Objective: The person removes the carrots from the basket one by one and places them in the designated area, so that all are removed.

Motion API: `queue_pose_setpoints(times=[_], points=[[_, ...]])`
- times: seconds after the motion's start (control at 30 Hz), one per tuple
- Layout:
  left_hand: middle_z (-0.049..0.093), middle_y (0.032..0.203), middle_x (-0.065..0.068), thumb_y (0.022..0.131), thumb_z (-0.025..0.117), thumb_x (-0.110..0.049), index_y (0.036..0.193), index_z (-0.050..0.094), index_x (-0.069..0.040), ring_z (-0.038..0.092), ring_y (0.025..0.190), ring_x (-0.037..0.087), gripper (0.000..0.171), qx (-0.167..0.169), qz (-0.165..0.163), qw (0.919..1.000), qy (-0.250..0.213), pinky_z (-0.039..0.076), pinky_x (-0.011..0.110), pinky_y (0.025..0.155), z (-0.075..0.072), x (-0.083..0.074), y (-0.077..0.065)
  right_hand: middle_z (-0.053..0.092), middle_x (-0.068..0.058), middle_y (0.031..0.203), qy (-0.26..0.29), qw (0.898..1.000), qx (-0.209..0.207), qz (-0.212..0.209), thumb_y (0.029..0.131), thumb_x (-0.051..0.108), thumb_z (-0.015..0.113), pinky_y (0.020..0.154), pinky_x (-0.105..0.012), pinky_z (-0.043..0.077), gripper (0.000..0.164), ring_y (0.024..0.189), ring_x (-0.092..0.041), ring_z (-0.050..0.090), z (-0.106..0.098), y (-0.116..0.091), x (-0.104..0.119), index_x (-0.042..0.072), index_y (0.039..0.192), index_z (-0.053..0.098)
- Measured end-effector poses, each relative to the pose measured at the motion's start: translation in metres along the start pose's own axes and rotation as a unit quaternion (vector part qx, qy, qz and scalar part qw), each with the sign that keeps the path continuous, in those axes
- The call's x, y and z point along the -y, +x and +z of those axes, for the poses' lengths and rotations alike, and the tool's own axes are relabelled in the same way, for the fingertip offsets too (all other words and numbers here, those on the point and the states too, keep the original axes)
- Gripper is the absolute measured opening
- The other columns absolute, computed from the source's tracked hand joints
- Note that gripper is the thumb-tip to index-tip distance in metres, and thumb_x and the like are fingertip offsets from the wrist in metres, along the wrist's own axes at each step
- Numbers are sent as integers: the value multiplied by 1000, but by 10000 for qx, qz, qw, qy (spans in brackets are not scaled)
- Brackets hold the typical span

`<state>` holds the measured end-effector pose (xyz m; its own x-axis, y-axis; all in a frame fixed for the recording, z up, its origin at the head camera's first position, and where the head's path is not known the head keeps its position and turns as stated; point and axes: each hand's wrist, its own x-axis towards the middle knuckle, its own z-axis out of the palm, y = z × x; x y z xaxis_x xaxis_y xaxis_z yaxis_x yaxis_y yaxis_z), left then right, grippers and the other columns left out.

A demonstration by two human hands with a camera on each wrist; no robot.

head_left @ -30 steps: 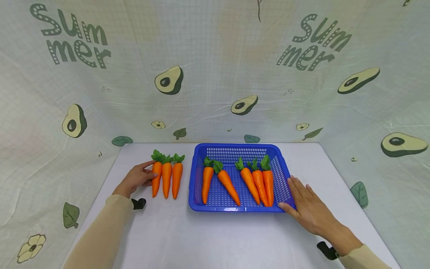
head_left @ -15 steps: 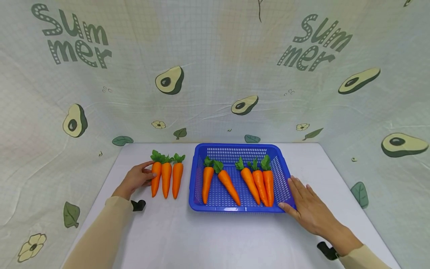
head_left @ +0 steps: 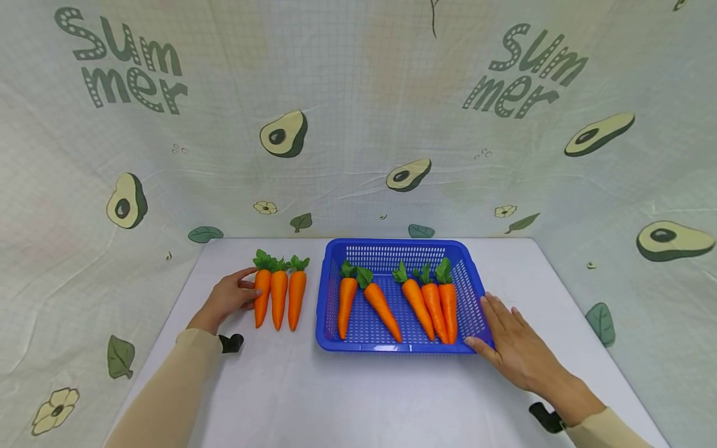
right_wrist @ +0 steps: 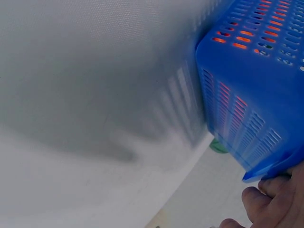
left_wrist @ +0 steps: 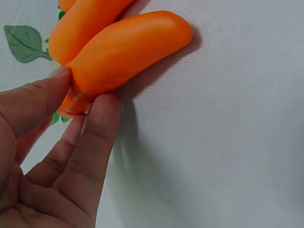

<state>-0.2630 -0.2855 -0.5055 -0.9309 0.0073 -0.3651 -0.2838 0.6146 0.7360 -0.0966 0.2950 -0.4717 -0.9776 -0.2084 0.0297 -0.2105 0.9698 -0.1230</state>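
My left hand (head_left: 226,300) pinches the leftmost of three orange carrots with green tops, lying side by side at the table's left. Seen from the left wrist, its thumb and fingers close around the leafy end of this carrot (left_wrist: 133,50), and the tapered body lies over the white surface. The middle carrot (head_left: 279,300) touches or nearly touches it, and the third carrot (head_left: 297,300) lies just to the right. My right hand (head_left: 518,348) lies with straight fingers along the right rim of a blue plastic basket (head_left: 370,347); the right wrist view catches its fingers by the rim.
Inside the basket are several carrots: a pair at its left, including a slanted carrot (head_left: 383,311), and a group of three at its right. The white table (head_left: 364,398) ends at a patterned cloth backdrop (head_left: 347,124) behind and at both sides.
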Motion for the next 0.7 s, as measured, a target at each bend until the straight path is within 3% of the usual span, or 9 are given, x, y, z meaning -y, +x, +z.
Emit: queue_pose_setpoints(times=[0.7], points=[[51, 137, 22, 94, 65, -31, 153, 33, -19, 69, 99, 26, 68, -283, 226, 9989, 295, 52, 46, 97, -11, -6, -12, 16, -21, 161, 40, 10000, -54, -58, 95, 63, 43, 114, -28, -23, 92, 148, -40, 18, 0, -2, -1, 4, 156, 9]])
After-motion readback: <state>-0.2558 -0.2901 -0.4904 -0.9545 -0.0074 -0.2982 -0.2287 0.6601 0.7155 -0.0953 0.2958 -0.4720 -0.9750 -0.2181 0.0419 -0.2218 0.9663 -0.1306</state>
